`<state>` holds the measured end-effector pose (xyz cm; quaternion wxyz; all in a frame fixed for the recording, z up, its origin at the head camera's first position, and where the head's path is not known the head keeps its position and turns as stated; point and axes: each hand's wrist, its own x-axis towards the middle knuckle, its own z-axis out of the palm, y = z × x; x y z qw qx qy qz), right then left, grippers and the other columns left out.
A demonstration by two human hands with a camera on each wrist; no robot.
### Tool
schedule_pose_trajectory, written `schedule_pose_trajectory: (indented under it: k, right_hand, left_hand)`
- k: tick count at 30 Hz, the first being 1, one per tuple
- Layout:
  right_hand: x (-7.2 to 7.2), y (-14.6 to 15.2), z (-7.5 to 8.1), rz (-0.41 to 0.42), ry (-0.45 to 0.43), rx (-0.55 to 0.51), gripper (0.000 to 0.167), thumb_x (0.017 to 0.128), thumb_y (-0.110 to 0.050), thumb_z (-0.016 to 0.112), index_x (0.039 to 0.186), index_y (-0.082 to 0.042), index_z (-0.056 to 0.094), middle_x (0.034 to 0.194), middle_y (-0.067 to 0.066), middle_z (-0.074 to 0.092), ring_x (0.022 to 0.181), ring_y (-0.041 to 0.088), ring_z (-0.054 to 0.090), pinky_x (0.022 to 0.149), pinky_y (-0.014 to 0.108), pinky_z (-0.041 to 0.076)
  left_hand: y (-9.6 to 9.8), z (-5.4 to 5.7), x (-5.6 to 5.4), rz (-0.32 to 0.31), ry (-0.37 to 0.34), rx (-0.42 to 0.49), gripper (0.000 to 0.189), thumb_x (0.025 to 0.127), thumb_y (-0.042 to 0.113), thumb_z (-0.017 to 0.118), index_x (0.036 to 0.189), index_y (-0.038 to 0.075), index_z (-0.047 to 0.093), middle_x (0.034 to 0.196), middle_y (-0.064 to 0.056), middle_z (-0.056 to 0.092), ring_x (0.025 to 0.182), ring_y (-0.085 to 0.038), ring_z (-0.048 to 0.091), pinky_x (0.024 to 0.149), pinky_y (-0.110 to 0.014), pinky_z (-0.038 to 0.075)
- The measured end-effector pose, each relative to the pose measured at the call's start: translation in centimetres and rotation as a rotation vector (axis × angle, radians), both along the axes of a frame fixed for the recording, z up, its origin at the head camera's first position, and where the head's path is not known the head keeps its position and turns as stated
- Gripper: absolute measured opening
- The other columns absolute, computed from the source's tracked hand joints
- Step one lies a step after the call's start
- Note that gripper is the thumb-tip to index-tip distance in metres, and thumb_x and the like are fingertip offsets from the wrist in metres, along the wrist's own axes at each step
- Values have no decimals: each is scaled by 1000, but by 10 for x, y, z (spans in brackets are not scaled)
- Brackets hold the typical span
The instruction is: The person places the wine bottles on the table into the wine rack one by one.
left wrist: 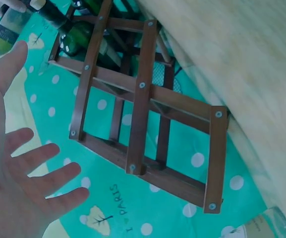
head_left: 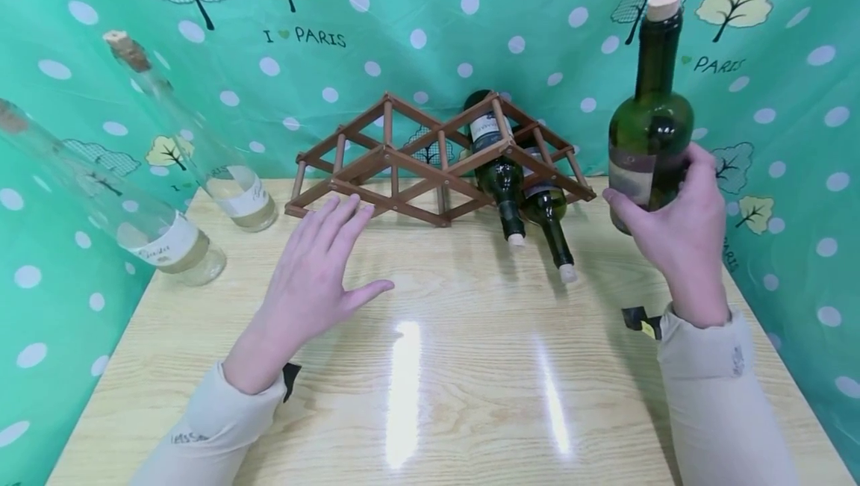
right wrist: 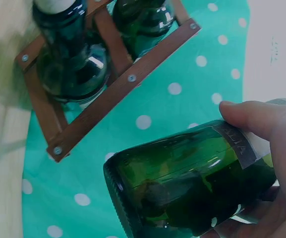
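On my feed the right grip (head_left: 687,225) is clamped round the green bottle (head_left: 648,124), upper right, left grip (head_left: 314,269) spread, left of centre, and smooth glass could slip if hold slackens, or hit the rack (head_left: 416,166) if swung wide.

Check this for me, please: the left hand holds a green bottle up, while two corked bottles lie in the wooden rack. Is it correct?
Not entirely: the right hand holds the green bottle up, as the head view shows; the left hand holds nothing. Two corked bottles do lie in the wooden rack.
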<state>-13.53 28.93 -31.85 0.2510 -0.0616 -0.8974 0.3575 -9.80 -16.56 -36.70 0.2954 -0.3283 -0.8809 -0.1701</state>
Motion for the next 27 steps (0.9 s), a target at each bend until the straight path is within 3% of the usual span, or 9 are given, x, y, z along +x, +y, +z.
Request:
schedule_pose_trajectory:
  k: [10,16,23,27]
  right_hand:
    - [11,-9,10,51,71,82,86,81,-28,92,154,-23,48,144,8,61,126,29,60,105,54,46]
    - [18,-13,13,90,106,120,87,77,-23,95,152,-21,53,141,8,63,121,31,60,101,54,46]
    - [21,-16,16,139,149,204,85,72,-20,98,147,-10,59,130,14,68,113,34,61,89,40,40]
    - [22,-20,17,190,169,251,81,70,-17,99,143,-7,63,128,17,69,109,38,62,87,46,40]
  left_hand:
    - [-1,13,-5,6,6,29,111,74,46,96,160,2,41,160,-24,45,148,-49,39,123,-63,29]
    - [-1,19,-7,4,27,37,111,74,47,96,160,2,42,161,-23,45,149,-47,39,120,-65,33]
    - [2,26,-9,0,50,60,110,73,43,99,159,3,43,159,-24,47,149,-48,40,122,-63,30]
    - [2,29,-8,18,49,50,108,75,44,98,159,4,43,160,-23,45,150,-46,38,124,-62,28]
